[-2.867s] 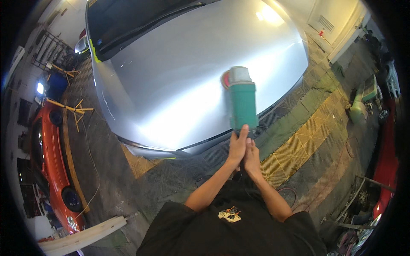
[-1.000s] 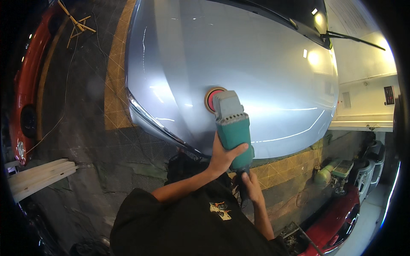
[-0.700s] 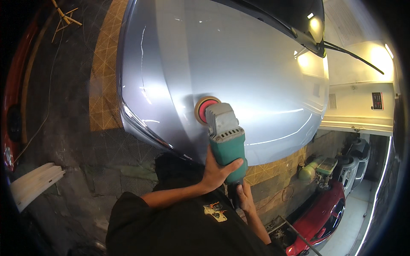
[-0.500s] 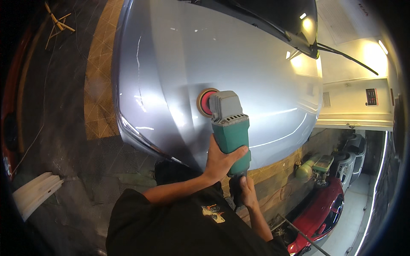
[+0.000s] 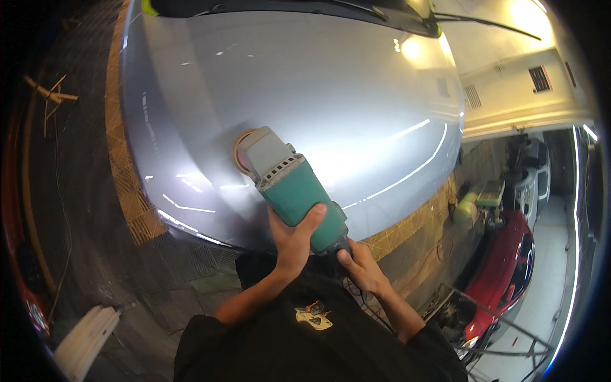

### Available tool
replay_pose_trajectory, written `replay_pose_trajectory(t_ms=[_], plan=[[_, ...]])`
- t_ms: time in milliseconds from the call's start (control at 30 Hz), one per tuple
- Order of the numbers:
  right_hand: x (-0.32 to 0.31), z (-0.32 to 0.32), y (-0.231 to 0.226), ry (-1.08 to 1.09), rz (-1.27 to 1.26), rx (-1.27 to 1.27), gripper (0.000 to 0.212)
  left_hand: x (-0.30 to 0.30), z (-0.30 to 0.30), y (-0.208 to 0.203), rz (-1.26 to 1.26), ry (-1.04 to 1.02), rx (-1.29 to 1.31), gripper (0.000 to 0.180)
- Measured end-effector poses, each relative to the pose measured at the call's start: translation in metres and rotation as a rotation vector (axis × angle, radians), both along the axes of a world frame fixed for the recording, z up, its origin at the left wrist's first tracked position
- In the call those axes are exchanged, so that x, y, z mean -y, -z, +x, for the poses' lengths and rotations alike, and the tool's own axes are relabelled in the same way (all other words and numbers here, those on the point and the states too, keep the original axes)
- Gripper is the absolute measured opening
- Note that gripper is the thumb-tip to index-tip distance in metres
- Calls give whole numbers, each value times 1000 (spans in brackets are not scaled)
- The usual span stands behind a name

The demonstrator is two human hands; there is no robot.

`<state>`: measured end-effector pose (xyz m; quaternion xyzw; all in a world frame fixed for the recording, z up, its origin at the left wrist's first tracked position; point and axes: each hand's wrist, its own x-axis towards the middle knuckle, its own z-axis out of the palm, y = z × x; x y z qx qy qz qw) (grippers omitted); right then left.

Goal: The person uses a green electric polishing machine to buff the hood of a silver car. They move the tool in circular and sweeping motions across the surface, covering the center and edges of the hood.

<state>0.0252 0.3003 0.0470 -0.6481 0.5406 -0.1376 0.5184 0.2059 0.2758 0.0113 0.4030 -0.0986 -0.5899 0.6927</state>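
Head view: left hand and right hand both grip one polisher on one silver hood.

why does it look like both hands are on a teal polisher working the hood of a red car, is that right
Nearly right, but the hood is silver, not red. The head view shows the left hand and right hand gripping the teal polisher, its pad against the silver car hood. The red car stands parked off to the right, untouched.

Green-grey polisher; pad on hood
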Motion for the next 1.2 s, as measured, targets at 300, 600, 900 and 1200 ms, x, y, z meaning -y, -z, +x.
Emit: replay_pose_trajectory(t_ms=[300, 600, 900, 1200], plan=[[14, -74, 1, 493, 124, 70, 61, 94, -116, 17, -99, 289, 138, 71], [31, -135, 23, 814, 19, 75, 70, 149, -210, 5, 70, 652, 440, 99], [6, -66, 13, 552, 85, 130, 50, 74, -117, 16, -19, 323, 315, 89], [23, -7, -4, -119, 140, -162, 71, -10, -31, 32, 27, -152, 103, 66]])
